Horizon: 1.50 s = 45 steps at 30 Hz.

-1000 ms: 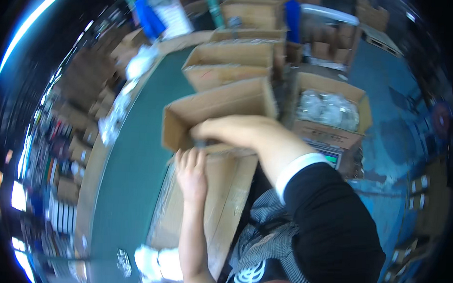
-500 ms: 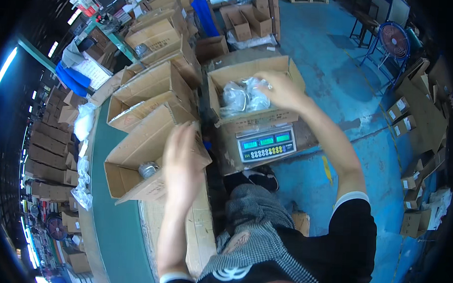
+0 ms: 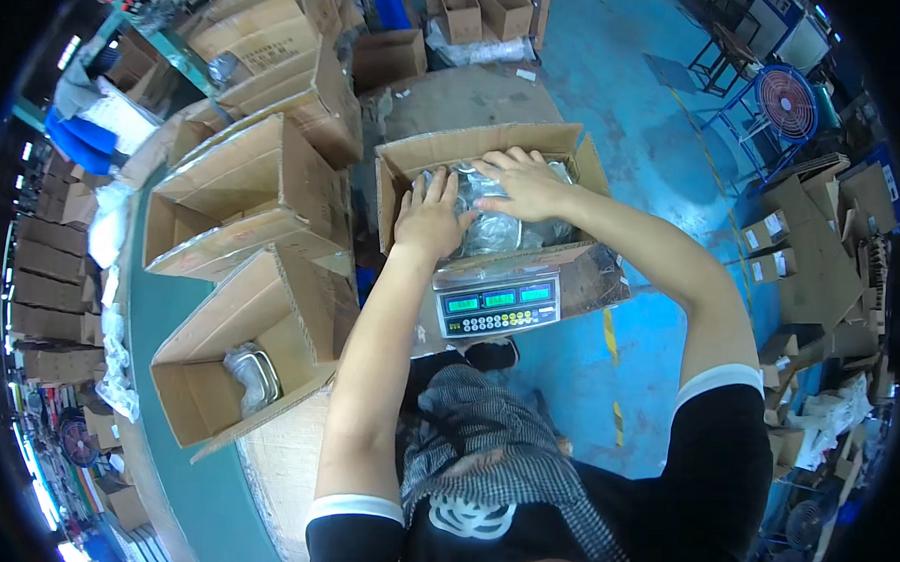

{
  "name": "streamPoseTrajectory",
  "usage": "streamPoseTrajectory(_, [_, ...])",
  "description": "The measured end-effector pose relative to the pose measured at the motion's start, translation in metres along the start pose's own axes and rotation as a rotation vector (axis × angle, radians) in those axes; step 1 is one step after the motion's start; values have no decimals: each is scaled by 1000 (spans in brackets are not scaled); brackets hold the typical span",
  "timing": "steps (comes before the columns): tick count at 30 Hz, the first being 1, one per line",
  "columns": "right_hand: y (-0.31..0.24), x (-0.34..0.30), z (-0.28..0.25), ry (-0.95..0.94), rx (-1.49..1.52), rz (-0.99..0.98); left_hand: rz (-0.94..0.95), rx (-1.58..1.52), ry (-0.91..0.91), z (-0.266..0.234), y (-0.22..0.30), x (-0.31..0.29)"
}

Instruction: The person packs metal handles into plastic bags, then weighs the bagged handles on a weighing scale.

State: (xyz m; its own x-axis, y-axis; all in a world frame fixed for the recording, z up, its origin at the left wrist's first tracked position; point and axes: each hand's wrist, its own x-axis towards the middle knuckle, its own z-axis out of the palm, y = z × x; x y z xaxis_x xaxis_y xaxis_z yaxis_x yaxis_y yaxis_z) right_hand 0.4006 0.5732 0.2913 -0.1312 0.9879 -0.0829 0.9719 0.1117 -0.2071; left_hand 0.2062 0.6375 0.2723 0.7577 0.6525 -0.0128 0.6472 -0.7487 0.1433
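Note:
My left hand [image 3: 432, 217] and my right hand [image 3: 525, 187] are both inside an open cardboard box [image 3: 490, 141]. Their fingers are spread and lie flat on several shiny, rounded metal-looking pieces in clear plastic bags [image 3: 493, 235]. Neither hand grips anything. The fingertips rest on the bags, and the hands cover part of them. Below the box's near side shows a counting scale [image 3: 499, 310] with lit green displays and a keypad. To the left, a tilted cardboard box [image 3: 315, 301] holds a bent metal tube piece [image 3: 254, 378], partly in clear plastic.
More open cardboard boxes [image 3: 237, 189] line the green-topped bench [image 3: 190, 490] at left. A standing fan [image 3: 785, 99] and flattened cartons [image 3: 814, 229] are on the right. Two small open boxes [image 3: 484, 15] stand at the back. Yellow tape [image 3: 610, 336] marks the blue floor.
My left hand has moved from above the left box into the box by the scale, beside my right hand. My right hand has flattened onto the bags. The view has shifted.

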Motion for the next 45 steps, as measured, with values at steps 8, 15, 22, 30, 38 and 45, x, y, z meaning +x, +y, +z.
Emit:
streamPoseTrajectory(8, [8, 3, -1, -42, -1, -12, -91, -81, -45, 7, 12, -6])
streamPoseTrajectory(15, [0, 64, 2, -260, 269, 118, -207, -272, -54, -9, 12, -19])
streamPoseTrajectory(22, [-28, 47, 8, -79, -196, -132, -129, -130, 41, -58, 20, -60])
streamPoseTrajectory(30, [11, 54, 20, 99, -325, -428, -357, -212, 207, -69, 8, -53])
streamPoseTrajectory(38, [-11, 60, -54, -189, -398, -410, -449, -396, 146, -71, 6, -58])
streamPoseTrajectory(45, [15, 32, -88, 91, -155, -424, -450, -514, 245, -61, -1, -66])
